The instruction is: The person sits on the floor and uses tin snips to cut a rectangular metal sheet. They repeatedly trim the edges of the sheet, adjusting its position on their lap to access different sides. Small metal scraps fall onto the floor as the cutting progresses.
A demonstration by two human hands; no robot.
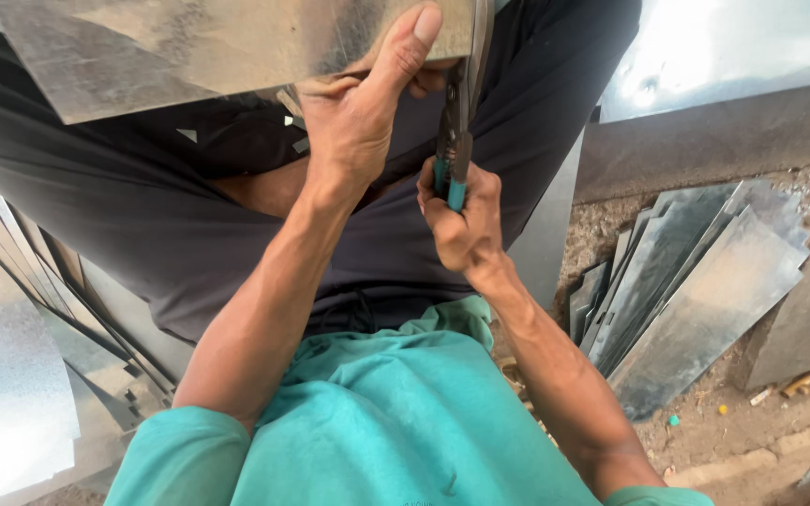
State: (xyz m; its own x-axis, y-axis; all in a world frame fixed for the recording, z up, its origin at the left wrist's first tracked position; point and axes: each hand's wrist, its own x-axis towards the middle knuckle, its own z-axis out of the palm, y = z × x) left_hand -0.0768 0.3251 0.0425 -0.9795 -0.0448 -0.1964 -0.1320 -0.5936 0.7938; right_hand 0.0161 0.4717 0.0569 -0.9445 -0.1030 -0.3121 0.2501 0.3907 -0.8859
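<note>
My left hand [358,112] grips the near edge of a galvanised metal sheet [189,47] held over my lap, thumb pressed on its top face. My right hand [461,215] is closed around the blue-tipped handles of tin snips [457,141]. The snips point up and away from me, and their blades meet the sheet's right edge near the top of the view. Both forearms reach out from teal sleeves over dark trousers.
A stack of cut metal strips [696,281] leans fanned out on the dirt ground at right. More metal sheets [11,356] lie at the left. A large shiny sheet [733,47] and a concrete ledge [714,141] sit at upper right. Small debris dots the ground.
</note>
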